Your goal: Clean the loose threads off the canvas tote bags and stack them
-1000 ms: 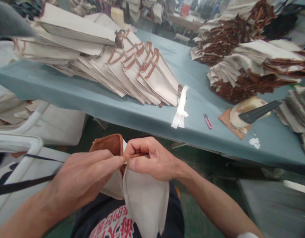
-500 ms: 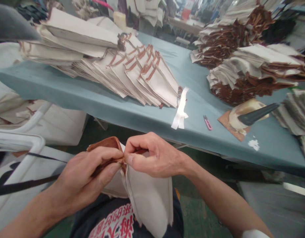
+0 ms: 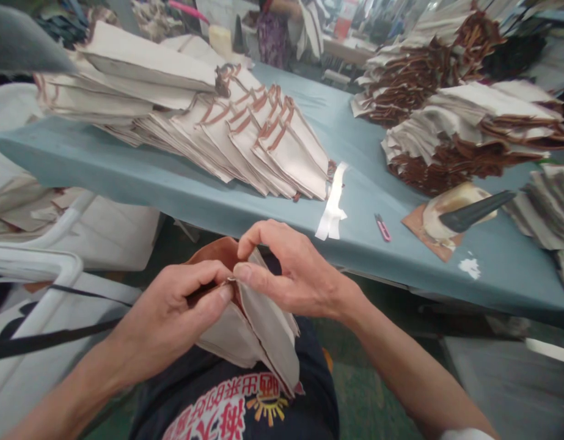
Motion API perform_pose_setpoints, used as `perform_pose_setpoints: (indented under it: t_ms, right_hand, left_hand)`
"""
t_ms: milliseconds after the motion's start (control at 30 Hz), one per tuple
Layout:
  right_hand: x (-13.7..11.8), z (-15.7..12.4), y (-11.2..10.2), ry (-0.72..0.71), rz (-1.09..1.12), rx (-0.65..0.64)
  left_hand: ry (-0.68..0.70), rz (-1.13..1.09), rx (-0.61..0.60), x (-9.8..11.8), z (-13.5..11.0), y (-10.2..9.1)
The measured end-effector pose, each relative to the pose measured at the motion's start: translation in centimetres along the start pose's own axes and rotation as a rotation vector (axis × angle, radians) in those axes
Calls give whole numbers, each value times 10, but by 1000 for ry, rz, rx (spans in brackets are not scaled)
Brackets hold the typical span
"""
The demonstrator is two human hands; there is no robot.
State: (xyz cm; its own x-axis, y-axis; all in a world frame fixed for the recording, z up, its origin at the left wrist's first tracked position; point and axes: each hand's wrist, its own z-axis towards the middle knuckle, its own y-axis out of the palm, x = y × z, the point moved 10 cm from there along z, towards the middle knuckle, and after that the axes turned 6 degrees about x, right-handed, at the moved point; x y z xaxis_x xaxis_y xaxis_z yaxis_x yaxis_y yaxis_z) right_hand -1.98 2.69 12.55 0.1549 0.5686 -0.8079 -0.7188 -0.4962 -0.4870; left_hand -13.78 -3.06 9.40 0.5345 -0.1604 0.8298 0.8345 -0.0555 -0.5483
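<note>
Over my lap I see a cream cloth bag (image 3: 275, 333) with raw seams outward and a brown inner band. My left hand (image 3: 172, 311) pinches its upper edge between thumb and forefinger, beside a seam. At the same edge my right hand (image 3: 291, 269) has its thumb against the cloth and its forefinger arched over the rim, gripping loosely. The two thumbs almost meet there. Below the hands, the bag's lower end hangs tilted toward the right, against a dark apron (image 3: 231, 397) with printed lettering. The fingertips of my left hand are partly hidden behind the cloth.
A blue-covered table (image 3: 272, 220) runs across in front. On it lie a cream bag stack (image 3: 282, 143), brown-edged cloth piles (image 3: 446, 128), white strips (image 3: 332, 208), pink thread snips (image 3: 382, 227) and a glue pot with a brush (image 3: 451, 211). White plastic crates (image 3: 117, 238) stand left.
My right hand has risen slightly and its pinch has loosened, with forefinger and thumb farther apart. The bag has turned and its lower end has swung up. Someone's arm with cloth appears in the background.
</note>
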Motion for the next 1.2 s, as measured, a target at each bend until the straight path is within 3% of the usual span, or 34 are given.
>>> perform_pose_setpoints:
  t_ms: [100,167,333,433,567,667,733,833,900,967,1067,1200]
  right_hand:
    - [9,-17,-7,146,48,167]
    - [12,-28,-4,218,79,209]
    - [33,-42,22,468,163,131]
    - [38,-44,34,506,253,105]
    - [43,-50,37,464,198,156]
    - [44,-58,30,415,149,178]
    - [33,-59,9,293,96,276]
    - [-3,-52,-19,-44,34,374]
    - [-26,-42,-20,-254,28,318]
    - [-34,-31,-13,-349,14,210]
    - [-23,-16,4,-287,-42,18]
    - [-8,-18,17,-150,-128,-150]
  left_hand:
    - [-11,-39,93,3,3,-4]
    - [-21,-52,168,5,4,-9]
    - [-7,-31,245,10,1,-12]
    - [-31,-29,303,3,-4,-13]
    - [-107,-95,297,-6,-7,-7]
    - [-60,-59,301,5,-6,-9]
    - [-5,-36,276,15,-5,-10]
    - [53,-28,228,24,-6,-7]
    - [97,-17,228,29,-8,-7]
    - [156,-2,227,35,-12,-6]
    - [223,88,262,44,-19,-9]
    - [216,199,323,46,-25,-18]
